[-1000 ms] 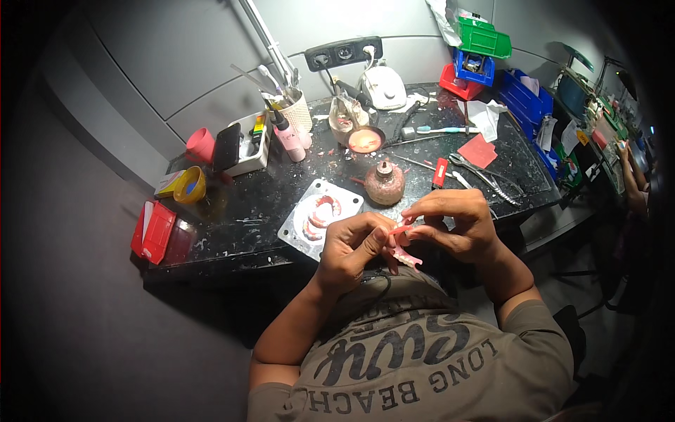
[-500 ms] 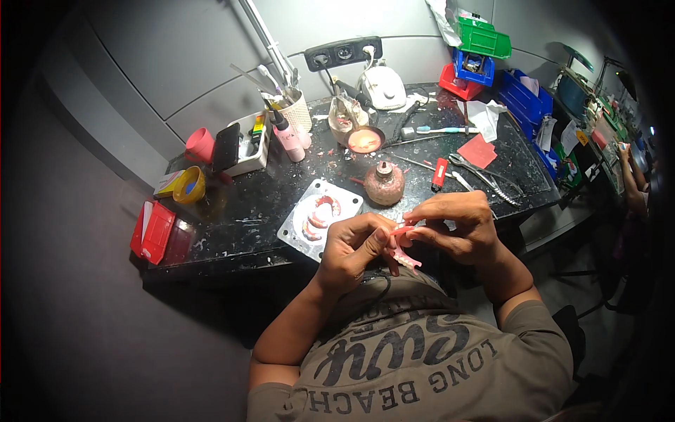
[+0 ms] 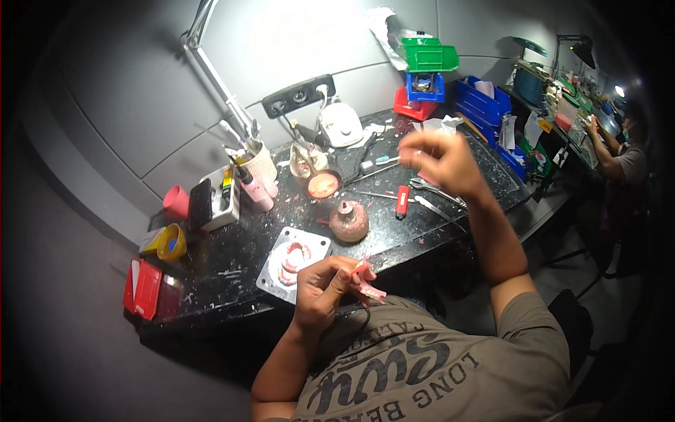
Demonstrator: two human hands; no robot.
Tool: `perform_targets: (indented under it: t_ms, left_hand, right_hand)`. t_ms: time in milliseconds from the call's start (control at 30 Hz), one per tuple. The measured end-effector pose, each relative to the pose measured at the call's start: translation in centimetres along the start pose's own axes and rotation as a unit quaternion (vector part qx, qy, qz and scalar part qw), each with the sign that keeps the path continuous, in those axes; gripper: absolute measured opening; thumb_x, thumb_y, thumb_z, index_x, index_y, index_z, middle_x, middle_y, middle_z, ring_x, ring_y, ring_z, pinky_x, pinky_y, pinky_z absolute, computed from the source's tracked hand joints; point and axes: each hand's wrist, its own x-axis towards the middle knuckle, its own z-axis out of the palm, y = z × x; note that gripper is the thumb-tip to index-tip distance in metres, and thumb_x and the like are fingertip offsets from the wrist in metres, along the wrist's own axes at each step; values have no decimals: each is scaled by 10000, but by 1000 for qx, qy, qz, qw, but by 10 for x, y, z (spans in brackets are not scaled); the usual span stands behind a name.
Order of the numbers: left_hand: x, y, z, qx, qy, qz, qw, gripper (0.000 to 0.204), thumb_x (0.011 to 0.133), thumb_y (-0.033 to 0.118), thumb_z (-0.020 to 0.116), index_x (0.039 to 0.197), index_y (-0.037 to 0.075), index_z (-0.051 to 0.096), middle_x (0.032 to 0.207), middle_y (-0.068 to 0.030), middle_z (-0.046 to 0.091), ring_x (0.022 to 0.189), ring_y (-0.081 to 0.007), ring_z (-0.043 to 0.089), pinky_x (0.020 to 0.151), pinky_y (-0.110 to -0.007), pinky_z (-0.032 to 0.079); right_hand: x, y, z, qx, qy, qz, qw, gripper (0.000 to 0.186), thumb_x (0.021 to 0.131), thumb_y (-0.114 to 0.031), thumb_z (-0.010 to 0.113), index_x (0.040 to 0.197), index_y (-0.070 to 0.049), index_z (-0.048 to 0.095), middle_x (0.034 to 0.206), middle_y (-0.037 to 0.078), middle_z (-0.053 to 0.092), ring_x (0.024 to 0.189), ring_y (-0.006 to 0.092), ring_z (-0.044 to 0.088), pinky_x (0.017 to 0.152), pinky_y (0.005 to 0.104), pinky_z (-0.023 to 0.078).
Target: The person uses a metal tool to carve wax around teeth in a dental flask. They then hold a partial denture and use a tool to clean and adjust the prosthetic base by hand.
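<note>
Change, left to right: bench sits lower and further left in frame than half a second ago, so the head view turned. Left hand [image 3: 318, 294], lower centre, keeps its thumb-and-finger pinch on the pink denture [image 3: 369, 288]. Right hand [image 3: 448, 162] was on it too; now it's off, right of centre, motion-blurred, thumb and fingers curved and apart. Can't tell if anything is between them. Net: denture rides on a one-hand grip, two-handed work on it broken off at this instant.

Edges, left to right: red bin [image 3: 145, 290] at the bench's left end, far left of frame. Metal flask plate [image 3: 267, 278] lies just past the left hand, near the front edge of the black bench [image 3: 228, 259], denture arches [image 3: 304, 249] on it; tight on that side. Shirt [image 3: 394, 330] is close below the denture. Round burner [image 3: 349, 225] stands just above it in frame, so lifting straight up looks cramped. Red lighter [image 3: 401, 202] and knife [image 3: 437, 212] lie right of the burner; forearm partly hides the pliers [image 3: 434, 188]. Blue bins [image 3: 481, 105] bound upper right. Roomiest gap: bench strip below the lighter.
</note>
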Motion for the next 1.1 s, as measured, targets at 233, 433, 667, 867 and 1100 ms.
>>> perform_targets:
  t_ms: [233, 433, 667, 867, 1100]
  left_hand:
    - [4, -7, -4, 20, -2, 12, 1000, 318, 1111, 218, 553, 1007, -68, 645, 1045, -251, 713, 815, -293, 762, 639, -370, 651]
    - [1, -6, -5, 48, 23, 10, 999, 337, 1117, 234, 537, 1058, -76, 654, 1044, -272, 713, 787, -316, 771, 606, -370, 651]
    - [4, -9, -3, 52, 30, 10, 998, 287, 1102, 181, 569, 1037, -84, 658, 1058, -275, 709, 819, -303, 765, 623, -365, 652]
    - [3, 3, 13, 44, 21, 7, 999, 235, 1104, 150, 574, 1060, -56, 678, 1095, -166, 711, 867, -172, 697, 672, -298, 605]
    - [3, 2, 11, 33, 22, 12, 999, 255, 1109, 181, 574, 1017, -37, 668, 1005, -110, 681, 783, -132, 653, 627, -279, 575]
  right_hand:
    - [125, 139, -131, -312, 212, 108, 920, 196, 836, -158, 849, 974, -30, 796, 935, 140, 807, 871, 245, 790, 821, 371, 612]
    - [146, 133, -103, -280, 161, 101, 941, 167, 846, -106, 828, 969, 0, 786, 899, 114, 802, 823, 175, 766, 798, 331, 594]
    - [99, 33, -63, -100, -40, 67, 992, 124, 884, -95, 820, 941, 5, 774, 851, 83, 787, 769, 114, 725, 690, 277, 560]
    - [-22, -81, 15, -90, -300, -145, 939, 420, 816, -217, 903, 1194, -88, 770, 961, 76, 757, 759, 183, 712, 641, 312, 556]
    - [-52, -82, 40, -48, -314, -114, 941, 282, 879, -99, 828, 1143, -31, 754, 963, 120, 771, 846, 308, 764, 723, 380, 601]
